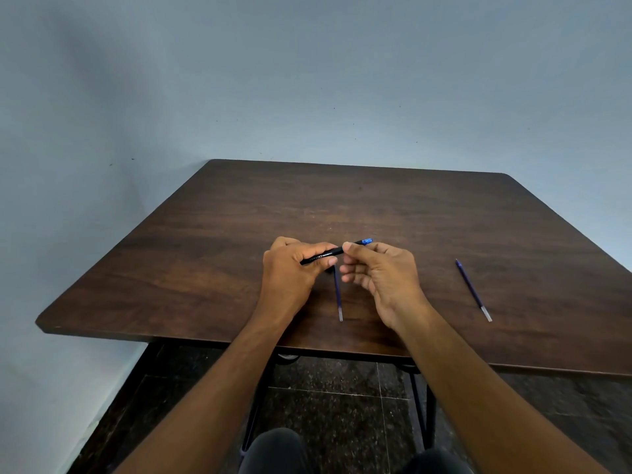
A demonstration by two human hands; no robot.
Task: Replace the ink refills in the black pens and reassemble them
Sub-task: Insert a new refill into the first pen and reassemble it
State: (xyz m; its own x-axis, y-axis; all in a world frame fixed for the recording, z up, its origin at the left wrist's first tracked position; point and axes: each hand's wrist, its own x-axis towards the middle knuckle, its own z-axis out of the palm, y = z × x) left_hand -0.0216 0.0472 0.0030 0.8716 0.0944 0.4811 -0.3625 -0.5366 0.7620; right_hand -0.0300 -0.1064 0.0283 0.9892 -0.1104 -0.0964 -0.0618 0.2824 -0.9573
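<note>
A black pen (325,257) with white lettering and a blue end (367,241) is held a little above the dark wooden table (205,241). My left hand (290,271) grips its barrel at the left end. My right hand (379,278) pinches the pen near its blue end with thumb and forefinger. A blue ink refill (338,295) with a clear tail lies on the table between my hands, its top hidden by my fingers. A second blue refill (473,290) lies to the right, apart from both hands.
The table stands against a pale blue wall, with its near edge (307,347) just past my forearms. Below the table are black metal legs, a dark speckled tile floor and my knees.
</note>
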